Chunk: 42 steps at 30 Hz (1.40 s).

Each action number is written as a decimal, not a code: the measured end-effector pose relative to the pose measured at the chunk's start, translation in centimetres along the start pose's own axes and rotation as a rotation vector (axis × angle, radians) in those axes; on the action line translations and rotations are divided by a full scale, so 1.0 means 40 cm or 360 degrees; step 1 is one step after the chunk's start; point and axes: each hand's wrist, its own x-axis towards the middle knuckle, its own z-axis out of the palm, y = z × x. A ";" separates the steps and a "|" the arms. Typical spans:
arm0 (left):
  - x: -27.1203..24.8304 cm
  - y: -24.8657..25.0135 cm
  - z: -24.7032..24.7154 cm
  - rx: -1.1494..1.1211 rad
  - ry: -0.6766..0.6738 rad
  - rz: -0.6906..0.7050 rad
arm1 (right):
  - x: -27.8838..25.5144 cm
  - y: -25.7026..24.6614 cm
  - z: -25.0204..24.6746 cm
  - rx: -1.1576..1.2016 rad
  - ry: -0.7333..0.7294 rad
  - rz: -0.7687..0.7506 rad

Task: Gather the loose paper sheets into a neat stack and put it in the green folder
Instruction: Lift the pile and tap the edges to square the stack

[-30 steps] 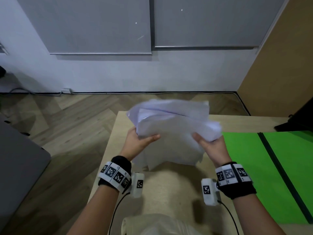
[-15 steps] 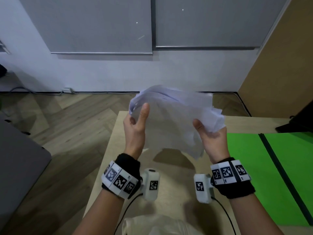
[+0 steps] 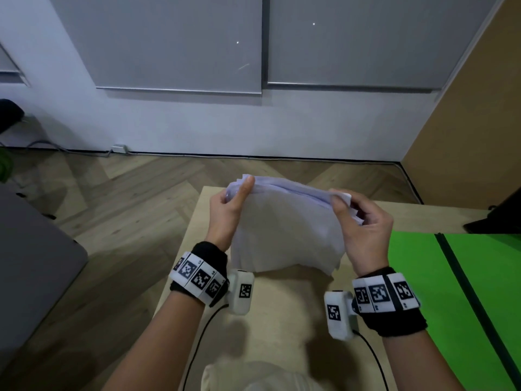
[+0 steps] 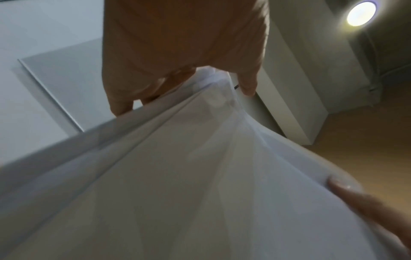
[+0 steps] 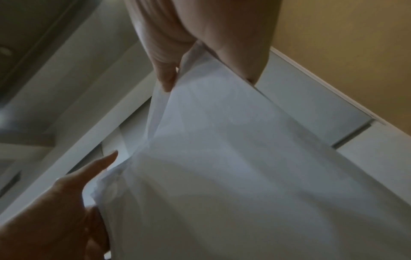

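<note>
I hold a stack of white paper sheets [image 3: 287, 232] upright over the light wooden table [image 3: 282, 320], its lower edge close to the tabletop. My left hand [image 3: 239, 190] pinches the top left corner, thumb lying up the near face and fingers behind. At the top right corner my right hand [image 3: 342, 204] pinches the sheets, whose edges fan unevenly there. The left wrist view shows the paper [image 4: 200, 176] running down from my fingers, as does the right wrist view [image 5: 244, 176]. The green folder [image 3: 417, 277] lies open flat on the table to the right, with a black spine [image 3: 465, 292].
A dark object [image 3: 496, 218] sits at the table's far right corner. A grey surface [image 3: 33, 263] stands left of the table across a strip of wooden floor. A brown partition [image 3: 465, 122] rises at the right. White cloth [image 3: 253, 376] lies at the near edge.
My left hand went from flat beside the sheets to pinching the top left corner. The bundle came down and now hangs straighter between both hands.
</note>
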 end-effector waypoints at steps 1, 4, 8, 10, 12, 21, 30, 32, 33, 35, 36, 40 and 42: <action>0.003 -0.001 0.003 -0.0001 0.0023 -0.0010 | 0.004 0.001 -0.003 0.0014 0.0031 0.0004; 0.008 -0.011 0.018 -0.0007 0.0120 -0.0070 | 0.005 0.005 -0.015 0.0095 0.0070 0.0071; 0.014 -0.010 0.048 -0.0021 0.0238 -0.0148 | -0.009 0.021 -0.032 0.0209 -0.0175 0.0176; 0.021 -0.006 0.058 -0.0018 0.0309 -0.0175 | -0.022 0.033 -0.042 0.0094 -0.0330 0.0203; 0.026 -0.003 0.066 0.0004 0.0361 -0.0224 | -0.033 0.046 -0.048 -0.0011 -0.0369 0.0218; -0.012 0.030 0.098 0.0000 0.0209 0.0085 | 0.008 0.042 -0.038 0.0068 0.0068 0.0384; -0.089 -0.053 0.093 0.0096 0.0638 0.0124 | -0.054 0.036 -0.011 0.0227 0.0099 0.0433; -0.078 -0.053 0.102 0.0073 0.0696 0.0213 | -0.046 0.037 0.005 0.0236 0.0277 0.0455; -0.068 -0.051 0.104 0.0056 0.0723 0.0257 | -0.037 0.037 0.010 0.0234 0.0339 0.0453; -0.049 -0.044 0.107 0.0021 0.0731 0.0332 | -0.020 0.040 0.020 0.0210 0.0407 0.0414; -0.043 -0.042 0.109 0.0011 0.0703 0.0355 | -0.015 0.043 0.024 0.0186 0.0429 0.0381; -0.025 -0.047 0.101 -0.0013 0.0519 0.0311 | -0.008 0.059 0.031 0.0121 0.0471 0.0275; -0.013 -0.051 0.085 0.0022 0.0406 0.0240 | -0.007 0.064 0.027 0.0113 0.0410 0.0273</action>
